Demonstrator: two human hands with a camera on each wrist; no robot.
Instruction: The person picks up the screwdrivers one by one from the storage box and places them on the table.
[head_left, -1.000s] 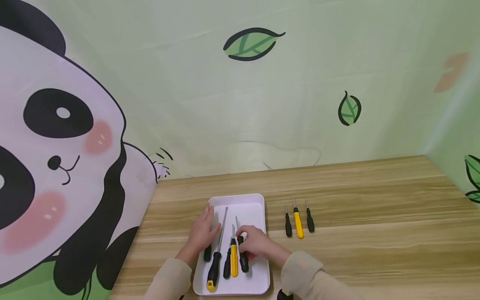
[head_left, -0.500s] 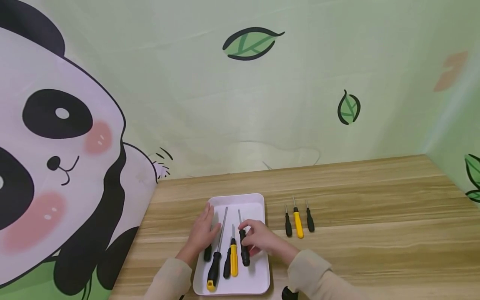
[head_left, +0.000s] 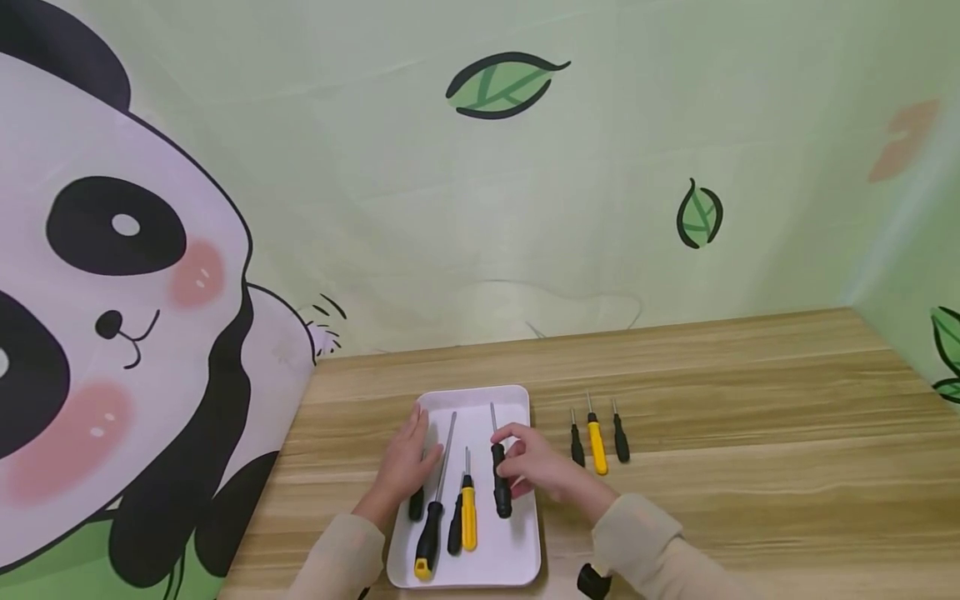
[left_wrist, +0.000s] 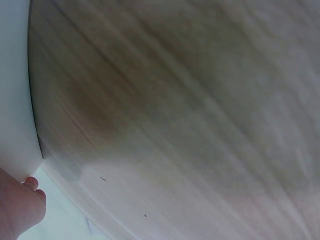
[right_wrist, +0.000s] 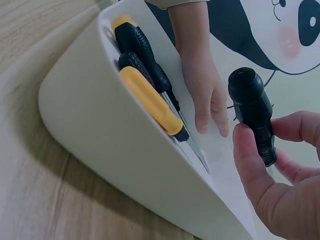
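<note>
1. Right hand (head_left: 536,462): thumb and fingers pinch a black-handled screwdriver (head_left: 502,492) (plastic-looking handle, thin metal shaft). Finger gap is handle width, no more. Hold sits on the shaft-side part of the handle; butt sticks out free toward 6 o'clock, tip toward 12.
2. Position: over the 3 o'clock half of a white, rectangular, round-cornered tray (head_left: 480,585). Looks clear of the tray floor.
3. Handling, my read: light, rigid, not fragile. Smooth handle could roll in a fingertip pinch. Weight probably handle-side, so best hold is mid-handle, not the shaft.
4. Left hand (head_left: 405,462): fingers straight, not wrapped round anything, resting at the tray's 10 o'clock rim.
5. In tray, 7 to 9 o'clock from the pinch: yellow-handled screwdriver with black collar (head_left: 468,517), short black-handled screwdriver (head_left: 455,529) just beside it, long-shafted black screwdriver with yellow end cap (head_left: 427,537), then a black handle (head_left: 416,504) partly covered by the left hand.
6. Outside tray, between 2 and 3 o'clock, on the wood-grain table (head_left: 712,500): small black screwdriver (head_left: 577,448), all-yellow-handled screwdriver (head_left: 597,448), second small black screwdriver (head_left: 621,442). Tips near 12.
7. Beyond, at 10: printed panda backdrop (head_left: 150,150).
</note>
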